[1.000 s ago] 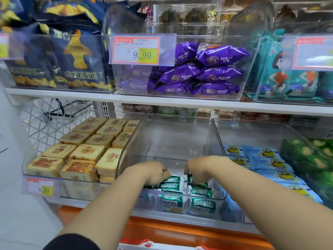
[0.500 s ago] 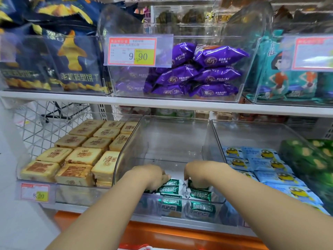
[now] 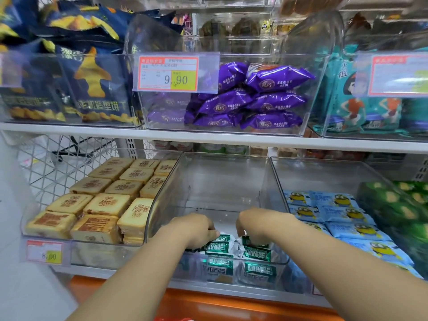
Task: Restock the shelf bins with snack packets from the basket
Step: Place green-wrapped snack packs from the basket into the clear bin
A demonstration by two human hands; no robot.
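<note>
your left hand (image 3: 196, 230): palm down, fingers curled, gripping green snack packets (image 3: 217, 247). your right hand (image 3: 259, 224): likewise, near it; both forearms extended.

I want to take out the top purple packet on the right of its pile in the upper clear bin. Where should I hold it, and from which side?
Probably from above, over the front wall: the clear bin is open on top. The top purple packet lies uppermost, long side left to right; grip across its puffed middle, or pinch its right crimped end.
</note>
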